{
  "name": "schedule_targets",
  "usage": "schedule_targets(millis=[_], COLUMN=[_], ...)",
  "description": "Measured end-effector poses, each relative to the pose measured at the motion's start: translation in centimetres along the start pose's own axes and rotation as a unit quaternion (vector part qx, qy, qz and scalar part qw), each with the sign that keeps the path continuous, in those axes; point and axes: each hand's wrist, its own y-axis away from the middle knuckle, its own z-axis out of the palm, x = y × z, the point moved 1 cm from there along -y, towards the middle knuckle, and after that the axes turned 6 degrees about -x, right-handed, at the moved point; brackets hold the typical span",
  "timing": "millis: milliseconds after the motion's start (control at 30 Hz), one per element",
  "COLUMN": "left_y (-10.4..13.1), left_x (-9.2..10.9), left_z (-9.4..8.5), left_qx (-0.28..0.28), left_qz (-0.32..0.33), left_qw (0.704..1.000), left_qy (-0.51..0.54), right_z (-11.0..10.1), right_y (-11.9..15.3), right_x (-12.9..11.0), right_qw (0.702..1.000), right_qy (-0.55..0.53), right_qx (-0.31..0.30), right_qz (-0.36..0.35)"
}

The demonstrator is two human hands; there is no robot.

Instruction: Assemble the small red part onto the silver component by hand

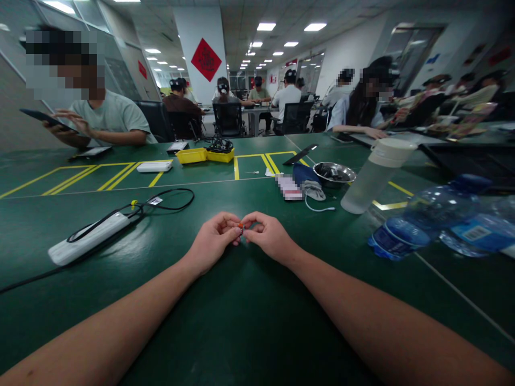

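Observation:
Both of my hands meet over the green table (225, 300), fingertips close together. Between them is a small orange and dark item (241, 227), too small to name; it may be beaded or metallic. My left hand (213, 238) is closed, thumb and fingers pinching the item from its left side. From the other side my right hand (269, 236) is closed too, its thumb and forefinger touching the same item. The fingers cover most of it.
Left lies a white power strip (88, 238) with a black cable. Yellow trays (192, 156) stand farther back. Rightward are a metal bowl (333, 172), a frosted bottle (370, 177) and plastic water bottles (422, 220). A person (108, 120) holding a tablet sits across at left.

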Motion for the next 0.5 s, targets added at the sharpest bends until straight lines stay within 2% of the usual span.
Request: schedule_targets(millis=[167, 300, 500], left_y=[-0.03, -0.15, -0.21], left_x=[-0.28, -0.54, -0.39], left_z=[-0.08, -0.19, -0.07], left_qx=[0.015, 0.049, 0.055], left_qz=[0.002, -0.014, -0.034], left_qw=[0.999, 0.997, 0.998], left_qy=[0.040, 0.065, 0.013], right_z=[0.15, 0.37, 0.53], right_y=[0.15, 0.26, -0.05], right_x=[-0.30, -0.37, 0.18], right_qw=[0.999, 1.000, 0.999], right_qy=[-0.035, 0.017, -0.024], right_qx=[-0.011, -0.015, -0.010], right_qz=[-0.003, 0.005, 0.019])
